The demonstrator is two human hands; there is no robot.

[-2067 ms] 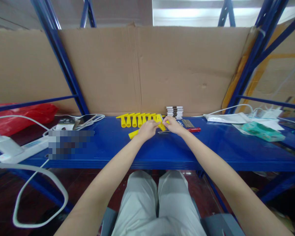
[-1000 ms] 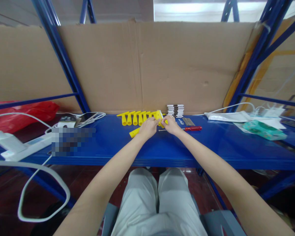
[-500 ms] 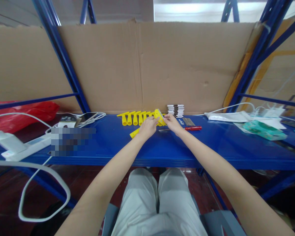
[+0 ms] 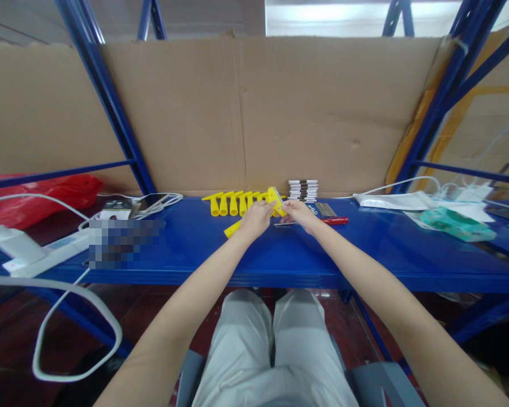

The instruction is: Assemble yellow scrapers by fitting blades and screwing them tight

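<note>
In the middle of the blue bench, both hands are on a yellow plastic scraper (image 4: 273, 196) with a wide head and a tube-like handle. My left hand (image 4: 257, 220) is wrapped round the handle, whose end sticks out below the palm. Fingers of my right hand (image 4: 299, 213) pinch the right edge of the head, where a thin pale strip shows. A red-handled screwdriver (image 4: 337, 221) lies just beside and under the right hand, its shaft pointing left. Behind the left hand stands a row of several similar yellow scrapers (image 4: 233, 204).
A stack of white-and-brown wrapped packets (image 4: 303, 191) sits against the cardboard wall (image 4: 322, 113), with grey strips (image 4: 326, 210) in front. At left are a power strip (image 4: 59, 252), cables and a red bag (image 4: 42, 198). A green packet (image 4: 456, 224) lies right.
My right hand has shifted slightly and its fingers have closed further round the edge of the scraper head. The head has turned a little; my left hand keeps its hold.
</note>
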